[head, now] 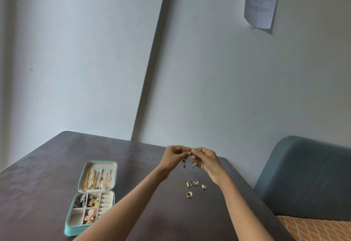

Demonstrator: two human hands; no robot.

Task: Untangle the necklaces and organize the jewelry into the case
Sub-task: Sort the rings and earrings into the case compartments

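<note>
My left hand (173,156) and my right hand (206,158) are raised together over the far middle of the dark table (47,180). Both pinch a small dark silver jewelry piece (188,161) whose ends dangle between them. Several gold and silver rings (194,185) lie loose on the table below my hands. A teal jewelry case (114,164) lies open at the left. Its lid holds gold and rose chains (96,179). Its tray compartments hold brooches and earrings (89,208).
A blue upholstered chair back (307,180) with an orange patterned seat (319,229) stands at the right of the table. Pale walls rise behind, with a paper sheet (261,1) hanging at the upper right.
</note>
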